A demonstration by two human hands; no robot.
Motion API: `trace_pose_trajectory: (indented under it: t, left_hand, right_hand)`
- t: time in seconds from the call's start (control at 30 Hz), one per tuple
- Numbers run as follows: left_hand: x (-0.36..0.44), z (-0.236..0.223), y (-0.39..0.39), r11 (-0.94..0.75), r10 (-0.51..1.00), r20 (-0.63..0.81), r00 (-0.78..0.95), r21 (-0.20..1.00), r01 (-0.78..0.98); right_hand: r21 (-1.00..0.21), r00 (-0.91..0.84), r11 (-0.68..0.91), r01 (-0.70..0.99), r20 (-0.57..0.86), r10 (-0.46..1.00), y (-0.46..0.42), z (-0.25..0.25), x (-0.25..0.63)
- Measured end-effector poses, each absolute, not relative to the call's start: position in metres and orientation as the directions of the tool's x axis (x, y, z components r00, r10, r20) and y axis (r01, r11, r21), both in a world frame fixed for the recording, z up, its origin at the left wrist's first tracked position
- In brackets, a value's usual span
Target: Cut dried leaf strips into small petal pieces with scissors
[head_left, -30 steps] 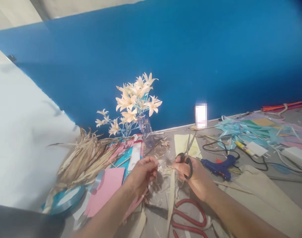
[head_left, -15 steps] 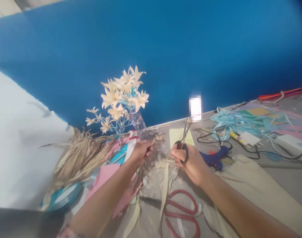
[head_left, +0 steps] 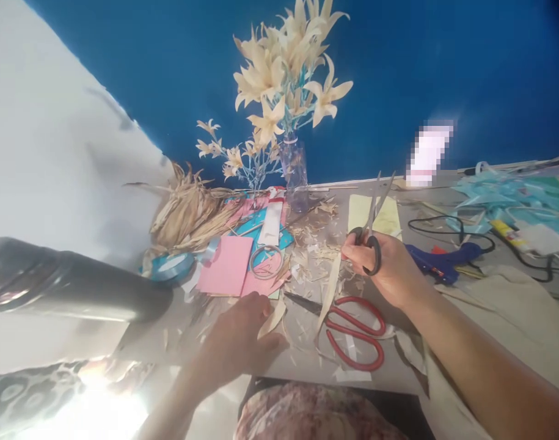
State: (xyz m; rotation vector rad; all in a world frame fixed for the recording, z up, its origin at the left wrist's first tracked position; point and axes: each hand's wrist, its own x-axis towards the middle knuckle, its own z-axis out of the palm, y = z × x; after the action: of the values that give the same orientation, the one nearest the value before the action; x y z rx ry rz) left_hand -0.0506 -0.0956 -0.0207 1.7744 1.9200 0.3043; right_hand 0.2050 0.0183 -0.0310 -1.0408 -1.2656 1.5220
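Observation:
My right hand [head_left: 385, 270] grips black-handled scissors [head_left: 371, 219] with the blades pointing up and away, and it also pinches the top of a long pale leaf strip [head_left: 329, 293]. My left hand [head_left: 240, 339] rests low on the grey table, fingers curled over a pale strip [head_left: 272, 318] near the table's front edge. Red-handled scissors [head_left: 352, 333] lie flat just below my right hand. Dry scraps lie scattered between the two hands.
A clear bottle [head_left: 294, 174] with cream flowers [head_left: 286, 73] stands at the blue wall. Dry husks [head_left: 187, 211], a blue tape roll [head_left: 171, 266], pink paper [head_left: 226, 272], a blue glue gun [head_left: 442, 263] with cables, and blue ribbons [head_left: 503, 195] surround the work area. A dark cylinder [head_left: 68, 287] lies at left.
My left hand has dropped from near the bottle down to the table's front edge. The view has tilted down and closer. My right hand still holds the scissors and strip.

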Motion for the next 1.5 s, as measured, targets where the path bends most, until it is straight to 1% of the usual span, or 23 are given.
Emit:
trace_pose_trajectory:
  t: [0.03,0.1,0.2,0.3,0.4,0.47,0.53,0.63,0.7,0.77,0.83,0.87,0.93,1.07,1.2,1.27,1.3,1.33,1.37,1.4,1.43,1.47,1.5]
  left_hand:
    - [-0.05,-0.029,-0.1,0.108,0.973,-0.231,-0.007,0.425,0.899]
    - [-0.051,-0.041,-0.104,0.105,0.965,-0.261,-0.006,0.366,0.925]
    - [-0.056,-0.045,-0.1,0.176,0.968,-0.24,-0.079,0.418,0.891]
    - [-0.064,-0.04,-0.092,0.186,0.982,-0.13,-0.139,0.505,0.843]
    - [-0.068,-0.035,-0.085,0.158,0.985,-0.021,-0.174,0.533,0.831]
    - [-0.069,-0.034,-0.08,0.136,0.978,0.067,-0.199,0.523,0.842]
    - [-0.067,-0.034,-0.072,0.087,0.972,0.151,-0.182,0.488,0.869]
    - [-0.06,-0.037,-0.052,-0.062,0.973,0.228,-0.031,0.39,0.919]
    - [-0.05,-0.04,-0.033,-0.173,0.97,0.217,0.106,0.317,0.933]
    - [-0.039,-0.045,-0.011,-0.238,0.968,0.132,0.212,0.232,0.943]
    - [-0.03,-0.05,0.007,-0.27,0.962,0.07,0.264,0.122,0.955]
    - [-0.027,-0.053,0.013,-0.283,0.959,0.057,0.278,0.094,0.955]
    - [-0.023,-0.058,0.021,-0.304,0.952,0.05,0.301,0.063,0.951]
    - [-0.023,-0.061,0.022,-0.318,0.948,0.039,0.316,0.07,0.945]
    - [-0.024,-0.059,0.023,-0.325,0.946,0.031,0.324,0.137,0.936]
    - [-0.024,-0.056,0.024,-0.333,0.943,0.076,0.324,0.227,0.915]
    - [-0.025,-0.054,0.024,-0.328,0.945,0.114,0.308,0.307,0.893]
    - [-0.025,-0.052,0.023,-0.31,0.951,0.143,0.275,0.42,0.853]
    - [-0.025,-0.049,0.022,-0.273,0.962,0.143,0.233,0.559,0.783]
    - [-0.025,-0.045,0.02,-0.213,0.974,0.104,0.199,0.706,0.676]
    - [-0.023,-0.042,0.018,-0.129,0.981,0.029,0.191,0.831,0.541]
    - [-0.021,-0.038,0.015,-0.032,0.976,-0.058,0.21,0.915,0.403]
    - [-0.017,-0.033,0.012,0.058,0.959,-0.133,0.25,0.955,0.289]
  right_hand:
    - [-0.991,-0.274,-0.099,-0.088,-0.072,0.959,0.018,-0.032,0.205]
    - [-0.994,-0.283,-0.104,-0.04,-0.088,0.955,0.016,-0.032,0.203]
    - [-0.994,-0.274,-0.112,0.018,-0.113,0.955,0.016,-0.033,0.201]
    - [-0.993,-0.247,-0.121,0.005,-0.119,0.962,0.018,-0.032,0.199]
    - [-0.994,-0.237,-0.106,-0.022,-0.098,0.967,0.02,-0.033,0.2]
    - [-0.995,-0.238,-0.095,-0.023,-0.087,0.967,0.021,-0.033,0.201]
    - [-0.996,-0.244,-0.091,-0.013,-0.085,0.966,0.02,-0.034,0.201]
    - [-0.995,-0.269,-0.096,0.003,-0.093,0.959,0.019,-0.033,0.2]
    - [-0.995,-0.285,-0.102,0.006,-0.099,0.953,0.018,-0.034,0.199]
    - [-0.994,-0.278,-0.106,0.009,-0.104,0.955,0.019,-0.034,0.199]
    - [-0.994,-0.261,-0.106,0.011,-0.105,0.96,0.021,-0.035,0.199]
    - [-0.994,-0.254,-0.106,0.012,-0.106,0.961,0.021,-0.035,0.199]
    - [-0.993,-0.245,-0.114,0.022,-0.116,0.963,0.023,-0.034,0.199]
    - [-0.991,-0.27,-0.112,0.071,-0.127,0.955,0.023,-0.028,0.198]
    - [-0.988,-0.288,-0.116,0.103,-0.141,0.947,0.021,-0.024,0.197]
    - [-0.986,-0.289,-0.125,0.107,-0.151,0.945,0.021,-0.024,0.196]
    - [-0.986,-0.284,-0.132,0.107,-0.157,0.946,0.021,-0.025,0.196]
    - [-0.985,-0.281,-0.14,0.103,-0.164,0.946,0.022,-0.027,0.196]
    - [-0.984,-0.277,-0.151,0.095,-0.171,0.945,0.022,-0.028,0.196]
    - [-0.983,-0.279,-0.163,0.081,-0.179,0.944,0.022,-0.03,0.196]
    - [-0.982,-0.289,-0.179,0.058,-0.188,0.939,0.022,-0.032,0.195]
    - [-0.98,-0.309,-0.196,0.027,-0.194,0.931,0.022,-0.034,0.194]
    - [-0.977,-0.339,-0.214,-0.011,-0.198,0.92,0.021,-0.036,0.193]
